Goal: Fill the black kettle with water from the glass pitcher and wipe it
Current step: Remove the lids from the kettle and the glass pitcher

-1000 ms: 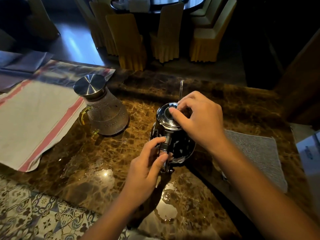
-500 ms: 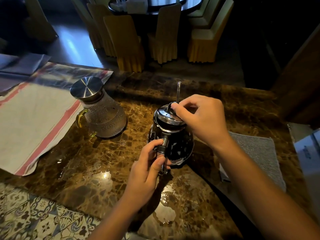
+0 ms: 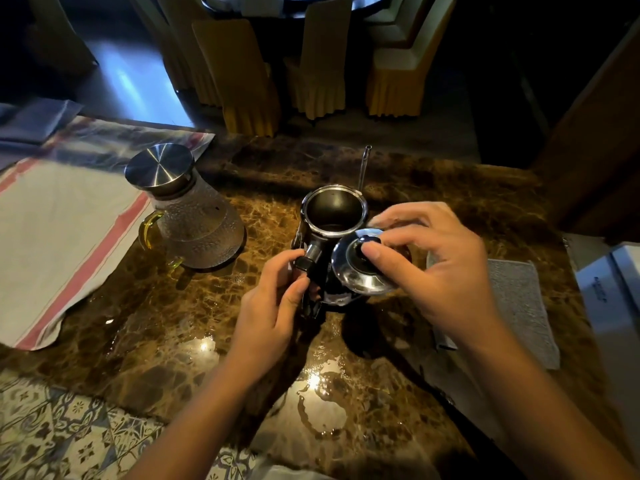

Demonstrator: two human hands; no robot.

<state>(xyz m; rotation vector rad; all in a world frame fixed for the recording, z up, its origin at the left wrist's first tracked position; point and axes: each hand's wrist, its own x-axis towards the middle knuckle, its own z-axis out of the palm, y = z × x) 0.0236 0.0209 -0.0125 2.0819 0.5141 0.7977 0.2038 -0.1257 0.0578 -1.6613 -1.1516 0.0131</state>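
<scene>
Black kettle point(image 3: 332, 216) stands uncovered mid-counter point(image 3: 173, 323). Left hand point(image 3: 273, 306) grips its handle point(image 3: 310, 258). Right hand point(image 3: 436, 261) pinches the lid point(image 3: 360, 271) by its knob, off the opening. Glass pitcher point(image 3: 197, 223) stands capped toward the left edge.

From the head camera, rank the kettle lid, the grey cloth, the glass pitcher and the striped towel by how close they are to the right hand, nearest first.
1. Kettle lid: pinched by its knob in the right hand.
2. Grey cloth: on the counter, partly under that hand's wrist.
3. Glass pitcher: across the open kettle, to the left.
4. Striped towel: far left, beyond the pitcher.
</scene>
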